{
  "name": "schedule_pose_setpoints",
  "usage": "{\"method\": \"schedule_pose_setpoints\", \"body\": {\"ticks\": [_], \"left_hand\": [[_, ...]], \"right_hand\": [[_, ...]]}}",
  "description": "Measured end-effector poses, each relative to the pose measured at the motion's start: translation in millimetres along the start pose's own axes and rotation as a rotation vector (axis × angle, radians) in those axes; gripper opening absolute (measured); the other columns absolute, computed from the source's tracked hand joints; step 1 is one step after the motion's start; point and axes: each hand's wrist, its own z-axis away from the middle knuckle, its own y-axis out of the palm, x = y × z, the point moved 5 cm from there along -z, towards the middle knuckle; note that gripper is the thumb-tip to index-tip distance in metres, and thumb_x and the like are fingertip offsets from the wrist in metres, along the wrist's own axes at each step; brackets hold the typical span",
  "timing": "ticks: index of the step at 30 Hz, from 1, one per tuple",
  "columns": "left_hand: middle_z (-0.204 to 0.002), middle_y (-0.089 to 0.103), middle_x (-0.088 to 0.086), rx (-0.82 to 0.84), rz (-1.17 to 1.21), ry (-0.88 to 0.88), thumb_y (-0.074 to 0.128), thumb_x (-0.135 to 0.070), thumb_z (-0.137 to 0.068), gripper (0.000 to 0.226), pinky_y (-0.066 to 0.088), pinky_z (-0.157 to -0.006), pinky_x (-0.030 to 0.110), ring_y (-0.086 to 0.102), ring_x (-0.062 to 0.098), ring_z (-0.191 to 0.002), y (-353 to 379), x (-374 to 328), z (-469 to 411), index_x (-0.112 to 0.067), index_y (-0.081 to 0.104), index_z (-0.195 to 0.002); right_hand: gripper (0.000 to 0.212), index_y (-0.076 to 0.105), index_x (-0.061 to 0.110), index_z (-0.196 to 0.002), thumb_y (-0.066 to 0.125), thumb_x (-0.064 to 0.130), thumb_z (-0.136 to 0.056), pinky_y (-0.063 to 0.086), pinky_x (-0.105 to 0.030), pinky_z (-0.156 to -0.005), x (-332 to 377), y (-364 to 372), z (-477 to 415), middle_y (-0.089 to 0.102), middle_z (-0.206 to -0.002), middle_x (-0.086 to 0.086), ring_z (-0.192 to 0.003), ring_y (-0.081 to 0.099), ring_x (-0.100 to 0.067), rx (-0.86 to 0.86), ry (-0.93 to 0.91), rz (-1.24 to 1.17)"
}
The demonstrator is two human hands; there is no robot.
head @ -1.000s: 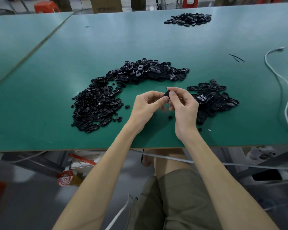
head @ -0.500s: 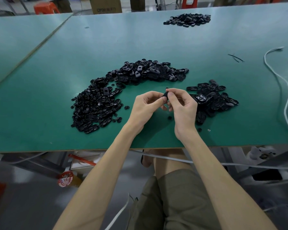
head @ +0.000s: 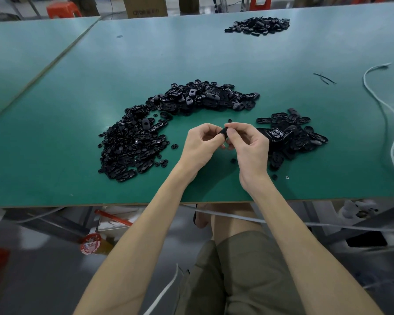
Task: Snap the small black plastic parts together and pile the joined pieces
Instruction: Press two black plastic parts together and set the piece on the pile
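Note:
Both hands meet above the green table (head: 214,60), pinching one small black plastic part (head: 223,132) between their fingertips. My left hand (head: 199,146) holds it from the left, my right hand (head: 248,146) from the right, and most of the part is hidden by the fingers. A long curved heap of loose black parts (head: 159,123) lies to the left and behind the hands. A smaller pile of black pieces (head: 291,133) lies just right of my right hand.
Another heap of black parts (head: 258,25) sits at the far edge. A white cable (head: 382,108) snakes along the right side, with thin black scraps (head: 323,78) near it. A few single parts (head: 233,160) lie under the hands. The table's near edge runs just below my wrists.
Both hands stay together on the same part; the fingers have shifted only slightly around it.

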Motion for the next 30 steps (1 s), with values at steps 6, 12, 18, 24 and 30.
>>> {"method": "schedule_pose_setpoints", "body": {"ticks": [6,12,18,24,30], "left_hand": [[-0.082,0.075,0.007,0.009,0.022,0.039,0.072,-0.006,-0.094,0.012,0.054,-0.080,0.023,0.070,0.014,-0.073,-2,3,2,0.003,0.073,-0.102],[-0.081,0.076,0.005,0.014,0.021,0.081,0.072,-0.007,-0.095,0.009,0.056,-0.081,0.028,0.069,0.016,-0.074,-3,4,2,-0.001,0.075,-0.101],[-0.084,0.076,-0.001,-0.082,-0.060,0.123,0.073,-0.009,-0.094,0.003,0.055,-0.074,0.026,0.071,0.015,-0.073,-2,-5,2,-0.012,0.074,-0.096],[-0.089,0.071,-0.011,-0.089,-0.409,0.271,0.075,-0.019,-0.091,0.007,0.051,-0.079,0.025,0.061,0.005,-0.080,31,-45,-8,-0.025,0.077,-0.094],[-0.098,0.077,-0.012,0.054,-0.474,0.254,0.072,-0.024,-0.096,0.020,0.052,-0.097,0.038,0.059,-0.006,-0.076,66,-66,-23,-0.023,0.079,-0.114]], "right_hand": [[0.013,0.076,0.007,-0.099,0.066,0.000,-0.098,0.054,-0.021,-0.065,1,-3,0,0.073,-0.084,-0.003,-0.069,0.065,-0.009,-0.033,0.005,0.000],[0.013,0.076,0.009,-0.098,0.066,0.001,-0.098,0.054,-0.019,-0.063,1,-2,1,0.074,-0.078,0.004,-0.065,0.065,-0.005,-0.032,0.008,0.009],[0.020,0.075,0.011,-0.111,0.061,0.002,-0.101,0.057,-0.026,-0.074,-1,-2,-1,0.076,-0.095,0.000,-0.081,0.068,-0.010,-0.041,0.023,0.053],[0.013,0.067,0.001,-0.112,0.057,0.001,-0.103,0.055,-0.030,-0.081,-6,-2,-4,0.074,-0.099,-0.005,-0.089,0.067,-0.012,-0.045,0.047,0.049],[0.028,0.059,-0.002,-0.126,0.058,-0.004,-0.098,0.052,-0.032,-0.084,0,1,1,0.068,-0.110,-0.009,-0.098,0.064,-0.017,-0.020,0.078,-0.136]]}}
